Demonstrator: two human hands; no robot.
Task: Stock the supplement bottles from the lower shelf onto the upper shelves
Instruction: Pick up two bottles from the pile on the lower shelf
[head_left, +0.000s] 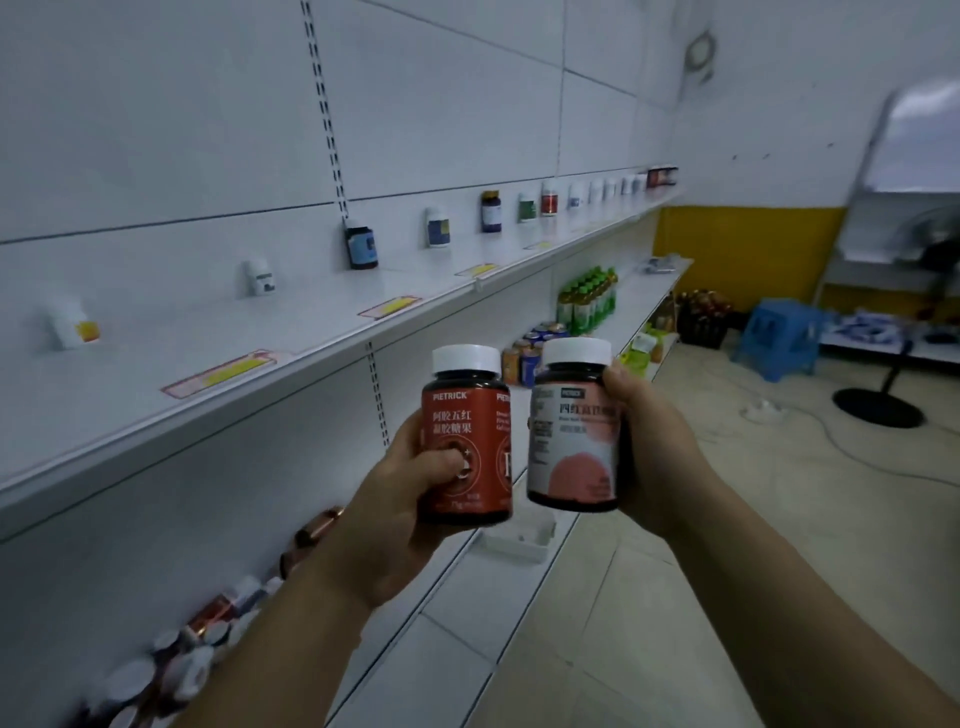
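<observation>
Clasping red-label bottle (467, 431) in left hand (400, 499) and pink-label bottle (571, 426) in right hand (649, 447), raised before the upper shelf (311, 332); probably light, rigid, slick-sided, best gripped round the body.

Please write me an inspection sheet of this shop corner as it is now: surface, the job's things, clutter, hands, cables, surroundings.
Surface: upper shelf is white and mostly bare, with price tags along its front edge.
Job's things: red-label bottle and pink-label bottle, both upright with white caps; spaced row of bottles on the upper shelf; crowded bottles on the lower shelf.
Clutter: white tray, green drink bottles and cans on the shelves below.
Hands: left hand grips the red-label bottle; right hand grips the pink-label bottle.
Cables: white cable lies on the floor.
Surroundings: blue stool, fan base, tiled floor.
</observation>
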